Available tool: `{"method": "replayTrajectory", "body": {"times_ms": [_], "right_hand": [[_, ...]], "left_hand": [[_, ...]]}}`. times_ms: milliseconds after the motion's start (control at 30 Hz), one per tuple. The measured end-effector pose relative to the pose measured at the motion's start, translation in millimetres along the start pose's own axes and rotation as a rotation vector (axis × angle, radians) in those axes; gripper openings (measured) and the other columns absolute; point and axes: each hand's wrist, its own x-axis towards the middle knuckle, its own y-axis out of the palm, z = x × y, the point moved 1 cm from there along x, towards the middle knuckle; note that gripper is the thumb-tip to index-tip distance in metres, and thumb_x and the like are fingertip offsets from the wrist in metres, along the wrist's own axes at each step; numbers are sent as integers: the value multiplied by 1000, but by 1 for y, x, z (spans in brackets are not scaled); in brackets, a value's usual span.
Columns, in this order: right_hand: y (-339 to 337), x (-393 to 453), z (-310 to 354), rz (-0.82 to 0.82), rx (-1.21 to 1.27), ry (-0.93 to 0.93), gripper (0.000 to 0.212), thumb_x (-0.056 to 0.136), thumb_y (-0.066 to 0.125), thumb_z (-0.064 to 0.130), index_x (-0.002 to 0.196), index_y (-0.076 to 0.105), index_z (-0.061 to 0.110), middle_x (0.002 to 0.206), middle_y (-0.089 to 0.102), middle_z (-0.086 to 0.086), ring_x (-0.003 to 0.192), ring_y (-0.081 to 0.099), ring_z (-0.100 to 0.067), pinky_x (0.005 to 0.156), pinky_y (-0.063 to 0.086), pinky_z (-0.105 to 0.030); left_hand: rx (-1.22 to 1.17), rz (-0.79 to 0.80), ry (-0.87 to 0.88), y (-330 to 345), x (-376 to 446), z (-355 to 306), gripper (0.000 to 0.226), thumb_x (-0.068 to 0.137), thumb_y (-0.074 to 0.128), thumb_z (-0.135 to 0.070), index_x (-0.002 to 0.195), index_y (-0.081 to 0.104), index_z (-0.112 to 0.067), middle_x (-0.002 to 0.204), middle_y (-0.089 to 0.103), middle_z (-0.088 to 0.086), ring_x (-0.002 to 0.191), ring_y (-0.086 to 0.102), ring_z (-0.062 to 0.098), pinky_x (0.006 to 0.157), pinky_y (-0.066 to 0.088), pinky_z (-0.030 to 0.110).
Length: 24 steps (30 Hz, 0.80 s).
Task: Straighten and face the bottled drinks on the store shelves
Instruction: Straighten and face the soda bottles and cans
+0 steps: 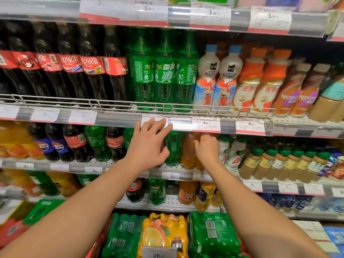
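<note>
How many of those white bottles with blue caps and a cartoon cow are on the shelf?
2 show in front. Both stand side by side behind the wire rail, right of the green Sprite bottles: the left cow bottle and the right cow bottle. More may be hidden behind them.

Two bare forearms and hands of a person, seen from a head-worn camera.

Both arms are uncovered along all of their visible length, with no sleeve edge in sight. The left hand (149, 144) and the right hand (206, 148) are bare: no gloves, rings, watch or bracelet show on either wrist. The fingernails that show are short and plain.
</note>
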Motion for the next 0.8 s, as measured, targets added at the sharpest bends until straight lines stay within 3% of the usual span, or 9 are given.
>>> {"method": "replayTrajectory", "body": {"times_ms": [67, 133, 200, 267, 367, 533, 600, 700, 800], "right_hand": [[3, 8, 3, 21, 136, 49, 36, 101, 58, 44, 98, 64, 9, 91, 63, -10, 92, 65, -32, 70, 46, -34], [3, 20, 8, 52, 269, 115, 38, 100, 58, 43, 120, 61, 11, 111, 64, -11, 96, 59, -27, 80, 48, -35], [-1, 28, 15, 232, 195, 189, 41, 106, 48, 37, 135, 52, 9, 132, 56, -13, 107, 52, -26, 86, 39, -31], [0, 34, 17, 294, 144, 224, 47, 107, 43, 40, 141, 46, 6, 137, 50, -14, 123, 49, -31, 87, 34, -31], [4, 32, 13, 284, 84, 202, 56, 104, 49, 47, 141, 46, 6, 135, 52, -16, 126, 50, -33, 85, 36, -34], [-5, 19, 12, 279, 59, 76, 25, 103, 54, 25, 120, 48, 8, 108, 44, -14, 102, 49, -29, 91, 43, -34], [-4, 15, 8, 205, 163, 8, 29, 98, 61, 18, 122, 50, 6, 105, 46, -11, 100, 51, -28, 90, 46, -37], [2, 4, -4, 156, 122, -58, 20, 95, 63, 21, 101, 59, 2, 90, 60, -16, 88, 62, -36, 71, 50, -39], [6, -8, -14, 111, 104, -98, 27, 98, 60, 33, 89, 51, 8, 81, 58, -9, 77, 58, -30, 62, 40, -35]], "left_hand": [[9, 3, 4, 1, 0, 1, 71, 83, 43, -50, 151, 38, -30, 157, 39, 0, 141, 35, 36, 110, 31, 63], [12, 4, 6, 1, 0, 2, 72, 83, 43, -50, 151, 37, -30, 157, 39, 0, 142, 35, 36, 110, 30, 63], [0, -3, 7, 1, -1, 2, 72, 82, 46, -49, 151, 38, -29, 157, 40, 0, 142, 35, 36, 111, 30, 64], [-8, -8, 9, 2, -1, 2, 72, 82, 48, -48, 151, 38, -30, 157, 40, 0, 142, 35, 35, 112, 29, 65], [-9, -20, 13, 4, -2, 3, 73, 82, 49, -48, 152, 38, -29, 157, 40, 0, 142, 35, 35, 112, 29, 65], [-3, -26, 21, 3, -2, 3, 73, 82, 49, -47, 151, 38, -28, 155, 41, 2, 141, 36, 36, 112, 28, 65], [1, -22, 20, 3, -1, 3, 73, 82, 49, -47, 152, 38, -28, 156, 40, 2, 141, 35, 36, 113, 28, 65], [12, -18, 17, 2, -1, 2, 73, 82, 50, -47, 152, 37, -29, 156, 40, 2, 142, 35, 36, 113, 27, 65], [12, -20, 16, 1, -1, 2, 73, 82, 51, -47, 151, 38, -29, 155, 40, 2, 140, 36, 36, 113, 28, 65]]}}
